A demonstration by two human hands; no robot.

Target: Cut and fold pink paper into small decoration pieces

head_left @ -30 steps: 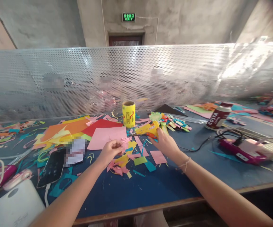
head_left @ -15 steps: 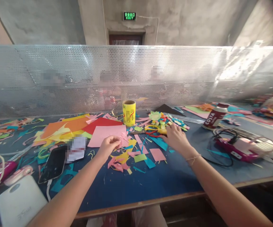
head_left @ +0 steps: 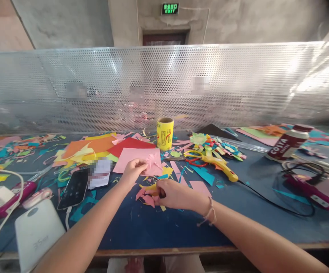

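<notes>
My left hand (head_left: 134, 171) pinches a pink folded-paper flower (head_left: 153, 163) between thumb and fingertips, in front of a flat pink paper sheet (head_left: 125, 156). Closer to me, my right hand (head_left: 176, 195) reaches down into a small heap of pink and yellow paper scraps (head_left: 145, 198). Its thumb and fingers are curled together, and whatever is between them is hidden. A yellow hot glue gun (head_left: 222, 168) lies to the right on the table, apart from both hands. Scissors with red and yellow handles (head_left: 193, 156) lie against its left end.
A yellow cardboard tube (head_left: 165, 134) stands at the back before a perforated metal screen (head_left: 141, 83). Left lie a phone (head_left: 73, 189), a white power bank (head_left: 39, 235) and cables. Right are a tilted-looking Costa bottle (head_left: 291, 143), a purple power strip (head_left: 309, 191) and the glue gun's cord.
My right hand has moved from beside the glue gun leftward and nearer to me, down to the scraps. My left hand keeps hold of the paper flower. The view has shifted slightly.
</notes>
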